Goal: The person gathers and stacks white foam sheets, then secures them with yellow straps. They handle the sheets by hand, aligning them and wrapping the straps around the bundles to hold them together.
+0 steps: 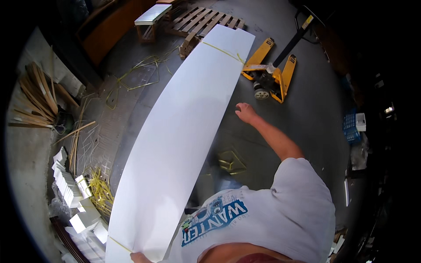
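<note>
A long white board bundle, tied with yellow straps near both ends, stretches from the lower left up to the top centre. My left hand grips its near end at the bottom edge of the picture. My right hand hangs free to the right of the board, fingers loosely spread, holding nothing, above the grey concrete floor.
A yellow pallet jack stands right of the board's far end. Wooden pallets lie at the top, loose yellow strapping and white foam pieces on the left, a blue crate at the right.
</note>
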### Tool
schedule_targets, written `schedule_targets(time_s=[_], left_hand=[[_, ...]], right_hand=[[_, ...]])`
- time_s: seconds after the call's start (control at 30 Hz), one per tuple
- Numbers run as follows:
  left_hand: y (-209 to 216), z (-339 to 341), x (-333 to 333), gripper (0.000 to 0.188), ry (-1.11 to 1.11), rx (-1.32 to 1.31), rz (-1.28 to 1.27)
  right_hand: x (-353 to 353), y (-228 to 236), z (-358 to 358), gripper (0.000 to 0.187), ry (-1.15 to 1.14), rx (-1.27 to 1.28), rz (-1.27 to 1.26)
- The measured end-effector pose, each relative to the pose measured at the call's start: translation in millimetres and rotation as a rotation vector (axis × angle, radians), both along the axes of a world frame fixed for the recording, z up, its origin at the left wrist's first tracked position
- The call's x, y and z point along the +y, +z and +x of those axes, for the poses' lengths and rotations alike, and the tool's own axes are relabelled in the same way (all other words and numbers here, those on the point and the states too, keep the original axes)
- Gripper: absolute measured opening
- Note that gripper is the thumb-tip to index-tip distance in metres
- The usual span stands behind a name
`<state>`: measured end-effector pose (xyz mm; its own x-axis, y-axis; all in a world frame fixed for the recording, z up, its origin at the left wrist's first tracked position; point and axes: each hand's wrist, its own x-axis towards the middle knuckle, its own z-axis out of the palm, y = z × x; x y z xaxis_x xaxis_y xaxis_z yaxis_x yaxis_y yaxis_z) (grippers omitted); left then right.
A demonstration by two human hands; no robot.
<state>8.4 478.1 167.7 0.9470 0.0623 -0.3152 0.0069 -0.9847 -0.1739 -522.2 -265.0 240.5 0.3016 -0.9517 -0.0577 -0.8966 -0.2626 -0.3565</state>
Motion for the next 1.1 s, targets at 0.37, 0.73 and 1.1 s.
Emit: schedule_targets(time_s=[0.37, 0.73, 1.1], left_hand=[[-26.7, -56.7, -146.3, 0.035, 0.251, -0.193, 0.19], [-29.2, -127.0, -144.5, 0.044, 0.506, -0.459, 0.178], [-30.5, -326.9, -203.4, 0.048, 0.36, 0.075, -0.317]], right_hand=[[-357.2, -49.6, 11.0, 0.037, -0.027, 0.386, -0.227], [-432.8, -43.2, 48.3, 0.018, 0.161, 0.769, -0.208], [-425.5, -47.3, 7.1, 0.029, 0.36, 0.267, -0.391]])
